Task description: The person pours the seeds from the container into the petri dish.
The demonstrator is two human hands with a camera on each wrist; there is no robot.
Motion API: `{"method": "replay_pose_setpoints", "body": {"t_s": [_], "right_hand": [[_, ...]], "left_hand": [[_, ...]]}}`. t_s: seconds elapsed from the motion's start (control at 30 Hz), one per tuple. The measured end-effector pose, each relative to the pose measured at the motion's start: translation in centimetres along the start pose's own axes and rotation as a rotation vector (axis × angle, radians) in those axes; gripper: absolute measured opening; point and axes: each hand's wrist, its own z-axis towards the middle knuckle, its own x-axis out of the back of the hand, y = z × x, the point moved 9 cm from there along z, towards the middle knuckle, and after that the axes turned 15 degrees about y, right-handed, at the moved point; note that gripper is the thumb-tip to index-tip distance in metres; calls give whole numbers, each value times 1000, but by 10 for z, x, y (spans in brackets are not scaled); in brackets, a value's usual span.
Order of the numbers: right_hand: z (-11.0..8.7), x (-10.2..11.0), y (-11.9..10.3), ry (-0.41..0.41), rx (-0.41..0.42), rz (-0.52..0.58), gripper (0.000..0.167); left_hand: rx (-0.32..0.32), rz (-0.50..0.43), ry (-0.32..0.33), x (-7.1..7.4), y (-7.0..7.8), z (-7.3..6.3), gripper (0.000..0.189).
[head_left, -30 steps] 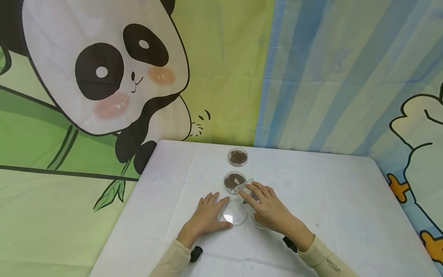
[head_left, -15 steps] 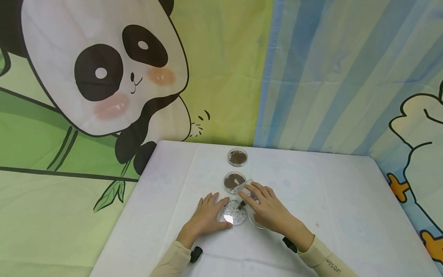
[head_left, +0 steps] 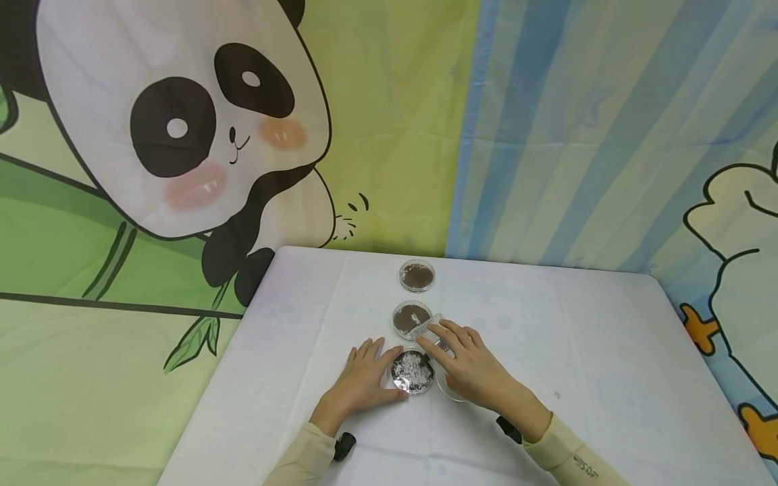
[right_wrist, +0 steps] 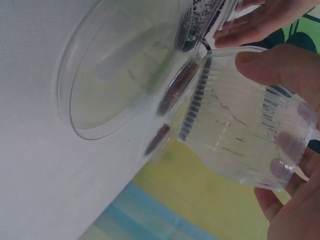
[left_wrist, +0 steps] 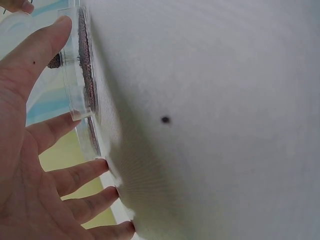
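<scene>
In the head view my left hand holds a round petri dish at the table's front, thumb and index finger at its rim, other fingers spread on the table. Dark granules lie scattered over the dish's bottom. My right hand grips a clear plastic cup, tilted toward the dish; its fingers wrap the cup's sides in the right wrist view. No granules show in most of the cup there. A clear round dish lid rests on the table under the right hand, partly hidden in the head view.
Two more petri dishes with brown granules stand in line behind, the nearer dish close to the cup, the farther dish near the back edge of the white table. A printed cloth hangs behind.
Dark granules have come into the front dish, which looked nearly bare a second ago; they now cover much of it. Both hands stay almost in place.
</scene>
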Motion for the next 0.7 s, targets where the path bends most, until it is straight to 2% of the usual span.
{"method": "replay_pose_setpoints", "body": {"t_s": [0.57,0.7], "right_hand": [[1,2,-2,7,8,-17,94],[0,2,1,-3,-29,1,96]], "left_hand": [[-8,-11,4,0,0,0,90],[-6,-9,-1,0,0,0,90]]}}
